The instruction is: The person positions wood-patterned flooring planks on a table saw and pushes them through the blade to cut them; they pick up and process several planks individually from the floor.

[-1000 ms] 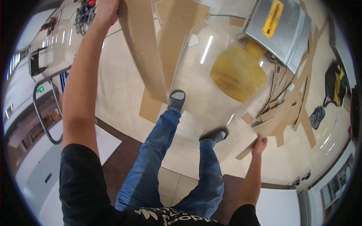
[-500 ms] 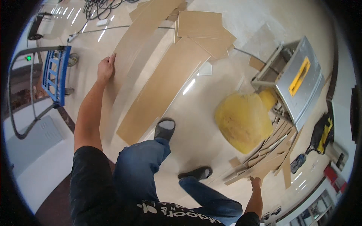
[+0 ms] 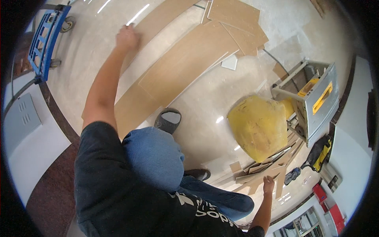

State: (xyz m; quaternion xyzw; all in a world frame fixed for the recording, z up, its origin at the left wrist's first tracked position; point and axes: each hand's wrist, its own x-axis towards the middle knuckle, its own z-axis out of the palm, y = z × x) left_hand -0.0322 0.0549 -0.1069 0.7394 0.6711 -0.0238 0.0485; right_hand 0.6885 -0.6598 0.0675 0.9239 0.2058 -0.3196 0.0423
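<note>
At the upper left, my left hand (image 3: 128,38) closes on the outer edge of a long narrow brown board (image 3: 158,19), its fingers slightly blurred. A second, wider brown board (image 3: 177,75) lies beside it on the floor, close to my shoe. Several smaller brown pieces (image 3: 237,17) overlap its far end. On the lower right, my right hand (image 3: 269,185) has its fingers curled together over a loose heap of board offcuts (image 3: 258,172); whatever they grip is too small to make out.
A yellow bag (image 3: 258,126) is attached to a grey table saw (image 3: 321,98) at the right. Behind that lie a black and yellow bag (image 3: 319,153) and red boxes (image 3: 319,192). A blue wheeled cart (image 3: 49,41) stands at the far left.
My view has shifted and leaned left. The left hand, with the long board, has moved up and right in the picture. My right hand stays near the offcuts, fingers still closed.
</note>
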